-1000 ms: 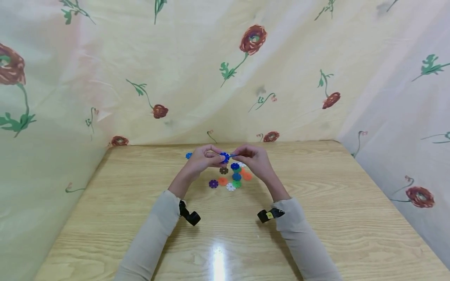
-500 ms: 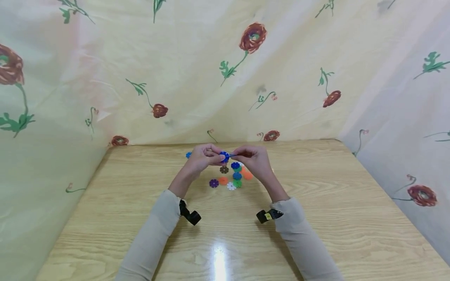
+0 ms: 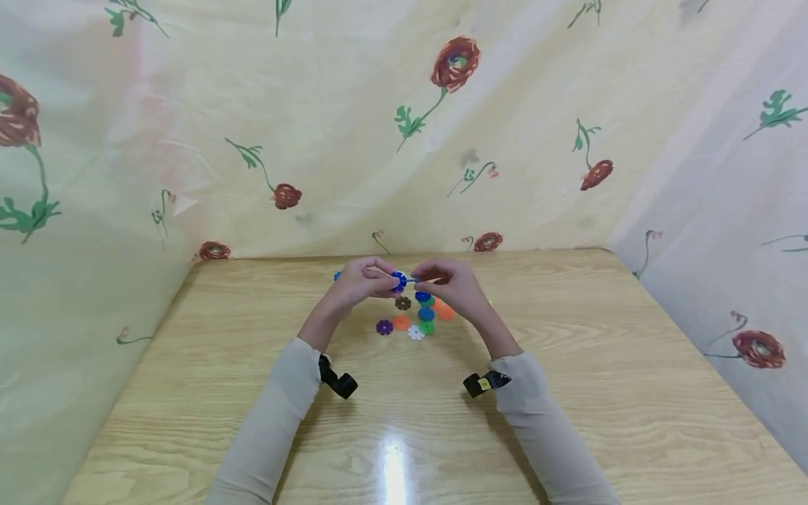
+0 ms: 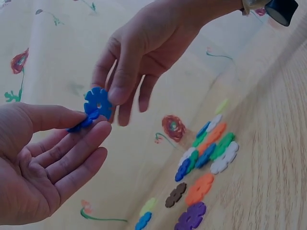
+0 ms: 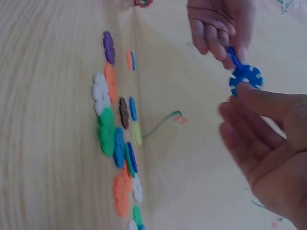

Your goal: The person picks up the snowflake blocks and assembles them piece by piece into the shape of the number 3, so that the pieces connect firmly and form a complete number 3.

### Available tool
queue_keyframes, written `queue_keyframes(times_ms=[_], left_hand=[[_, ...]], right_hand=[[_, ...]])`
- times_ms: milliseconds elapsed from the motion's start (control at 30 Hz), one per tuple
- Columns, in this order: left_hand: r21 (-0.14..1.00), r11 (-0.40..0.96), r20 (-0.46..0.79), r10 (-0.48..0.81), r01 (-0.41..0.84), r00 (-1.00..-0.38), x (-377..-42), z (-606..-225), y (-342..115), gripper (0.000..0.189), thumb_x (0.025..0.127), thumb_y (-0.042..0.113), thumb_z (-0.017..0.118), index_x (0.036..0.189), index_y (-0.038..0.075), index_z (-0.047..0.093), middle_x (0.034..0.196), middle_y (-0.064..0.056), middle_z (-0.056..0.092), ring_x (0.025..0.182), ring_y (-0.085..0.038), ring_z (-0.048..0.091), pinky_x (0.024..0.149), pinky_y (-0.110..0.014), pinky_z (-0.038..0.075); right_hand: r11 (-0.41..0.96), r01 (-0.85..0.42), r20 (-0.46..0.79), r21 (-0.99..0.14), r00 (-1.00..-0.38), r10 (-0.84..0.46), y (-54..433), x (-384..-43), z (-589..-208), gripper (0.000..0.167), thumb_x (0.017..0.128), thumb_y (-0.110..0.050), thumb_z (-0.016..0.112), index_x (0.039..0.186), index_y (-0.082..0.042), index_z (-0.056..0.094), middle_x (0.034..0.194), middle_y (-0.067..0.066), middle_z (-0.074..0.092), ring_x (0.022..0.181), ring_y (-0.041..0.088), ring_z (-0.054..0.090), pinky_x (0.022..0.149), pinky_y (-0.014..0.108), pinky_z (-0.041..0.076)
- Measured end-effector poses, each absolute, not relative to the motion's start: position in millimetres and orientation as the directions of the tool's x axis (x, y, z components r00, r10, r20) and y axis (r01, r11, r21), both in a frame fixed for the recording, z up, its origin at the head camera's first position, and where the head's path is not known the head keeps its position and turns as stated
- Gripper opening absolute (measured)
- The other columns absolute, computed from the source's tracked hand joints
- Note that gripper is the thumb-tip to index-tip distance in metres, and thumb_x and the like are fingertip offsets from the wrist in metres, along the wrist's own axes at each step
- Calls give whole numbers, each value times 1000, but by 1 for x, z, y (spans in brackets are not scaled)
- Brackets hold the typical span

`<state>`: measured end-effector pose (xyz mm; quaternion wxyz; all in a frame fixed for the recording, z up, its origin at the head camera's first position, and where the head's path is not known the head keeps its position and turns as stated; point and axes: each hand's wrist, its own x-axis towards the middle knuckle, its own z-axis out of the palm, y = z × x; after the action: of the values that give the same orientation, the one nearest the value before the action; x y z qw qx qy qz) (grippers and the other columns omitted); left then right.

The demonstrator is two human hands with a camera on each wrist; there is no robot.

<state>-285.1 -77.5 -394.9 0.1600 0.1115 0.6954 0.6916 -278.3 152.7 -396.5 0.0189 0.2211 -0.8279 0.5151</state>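
Two blue notched plastic discs meet edge to edge at an angle, held up above the table. My left hand pinches the dark blue disc between thumb and fingertips. The lighter blue disc stands out from it toward my right hand. In the left wrist view, the right thumb and index finger are at that disc's edge, with the other fingers hanging loosely. The right thumb covers part of its lower edge in the right wrist view. From the head, the lighter disc shows nearly edge-on.
Loose notched discs lie on the wooden table below the hands, among them a purple disc, a brown disc and a white disc. Behind the table hangs a flowered cloth.
My left hand has shifted slightly left with the dark blue disc. The right thumb and index finger are spread a little wider, and more of the lighter disc shows between the hands.
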Motion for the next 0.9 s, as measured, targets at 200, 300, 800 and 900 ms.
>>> queue_keyframes(times_ms=[200,300,800,900], left_hand=[[997,40,-71,386,-60,-920,-289,-400,-83,20,97,4,68,115,-1,63,92,-8,77,91,-32,76,105,-63,47],[997,39,-71,398,-61,-915,-290,-401,-84,21,97,4,68,117,-2,64,89,-5,75,94,-35,75,104,-64,47],[996,51,-88,407,-73,-909,-291,-402,-84,27,97,3,68,122,-4,64,89,-3,73,78,-14,73,104,-64,48],[996,54,-88,400,-73,-912,-291,-402,-85,27,96,3,68,121,-4,65,90,-4,73,80,-17,74,104,-64,48]], right_hand=[[502,-374,118,-780,-875,-469,165,-281,-396,20,92,-4,74,111,3,74,105,18,75,92,25,71,82,34,61],[561,-376,16,-737,-840,-542,169,-284,-402,19,91,-3,75,109,2,74,98,13,76,85,18,68,76,29,58],[667,-375,-168,-643,-781,-601,168,-284,-419,21,85,1,79,106,-4,77,74,6,61,66,13,49,62,25,43],[669,-370,-159,-645,-791,-591,167,-285,-421,19,82,0,81,99,-5,75,79,6,62,71,14,51,64,25,44]])
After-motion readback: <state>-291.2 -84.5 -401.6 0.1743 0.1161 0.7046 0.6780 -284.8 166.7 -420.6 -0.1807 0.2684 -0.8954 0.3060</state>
